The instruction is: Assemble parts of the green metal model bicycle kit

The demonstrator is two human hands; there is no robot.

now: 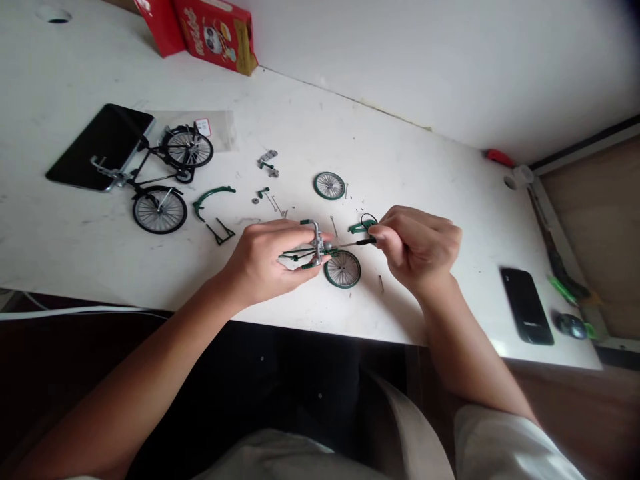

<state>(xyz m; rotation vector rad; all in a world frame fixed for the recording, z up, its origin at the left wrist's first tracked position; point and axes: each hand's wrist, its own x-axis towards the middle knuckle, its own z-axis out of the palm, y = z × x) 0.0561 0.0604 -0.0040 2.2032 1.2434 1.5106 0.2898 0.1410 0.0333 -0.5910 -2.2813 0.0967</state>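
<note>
My left hand (pixel 273 260) is closed around a small green model bicycle frame (pixel 295 254) with silver handlebars (pixel 319 245). In my right hand (pixel 417 243) is a thin screwdriver (pixel 365 242), its shaft pointing left to the front of the frame near the handlebars. Whether the tip touches a screw is too small to tell. Just below the tip lies a green-rimmed spoked wheel (pixel 343 269). A second such wheel (pixel 329 185) lies further back. Beside my right fingers rests a green part (pixel 361 227), partly hidden by the hand.
Left of my hands lie a green curved mudguard (pixel 215 195), a green bracket (pixel 221 232) and small metal pieces (pixel 269 158). A black model bicycle (pixel 160 173) stands by a tablet (pixel 100 147). A red box (pixel 215 33) is behind; a black phone (pixel 527 305) lies right.
</note>
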